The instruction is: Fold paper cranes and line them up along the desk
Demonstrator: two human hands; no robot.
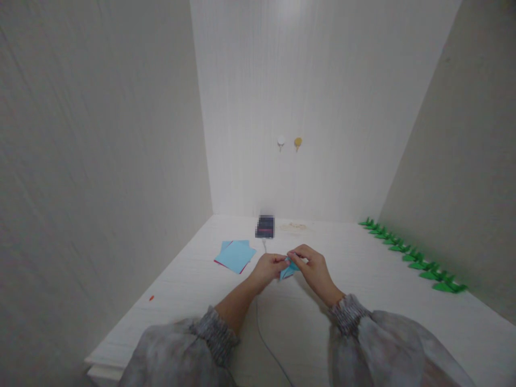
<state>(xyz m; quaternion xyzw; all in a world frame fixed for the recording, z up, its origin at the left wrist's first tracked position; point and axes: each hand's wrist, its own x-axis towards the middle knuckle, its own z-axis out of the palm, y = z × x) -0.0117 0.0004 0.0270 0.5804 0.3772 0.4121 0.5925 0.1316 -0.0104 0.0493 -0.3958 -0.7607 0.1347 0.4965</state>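
Note:
My left hand (269,269) and my right hand (312,266) meet over the white table (363,301), both pinched on a small light-blue piece of folded paper (288,270). The paper sticks out below and between the fingertips. Both forearms wear grey gathered sleeves. A stack of light-blue paper sheets (236,255) with a red edge lies on the table just left of my left hand.
A row of several green folded paper figures (411,253) lines the right wall. A dark phone (265,226) stands at the back with a cable (262,328) running toward me. Two round hooks (289,142) sit on the back wall. A tiny red scrap (151,298) lies left.

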